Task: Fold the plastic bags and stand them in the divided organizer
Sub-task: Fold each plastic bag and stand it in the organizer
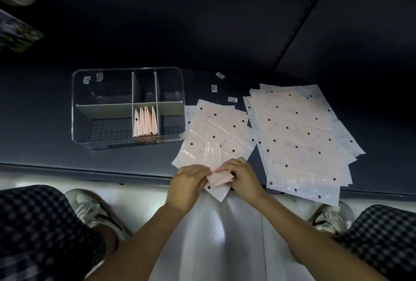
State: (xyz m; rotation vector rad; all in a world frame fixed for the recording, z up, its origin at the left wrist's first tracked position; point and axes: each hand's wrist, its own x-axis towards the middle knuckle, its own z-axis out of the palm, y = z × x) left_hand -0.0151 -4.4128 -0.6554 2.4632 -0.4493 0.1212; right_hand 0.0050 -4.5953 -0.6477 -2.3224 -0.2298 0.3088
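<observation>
Both hands, left hand and right hand, pinch a half-folded bag right of the organizer; several folded bags stand inside, two flat stacks remain.

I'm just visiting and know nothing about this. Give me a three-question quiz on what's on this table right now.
1. True or false: folded bags already stand in the organizer.
2. Which compartment holds them? A) front middle B) back left C) front right
3. What are both hands doing?

Key:
1. True.
2. A.
3. The left hand and right hand grip a partly folded bag at the table's near edge. Flat bags lie in a small pile and a large pile.
</observation>
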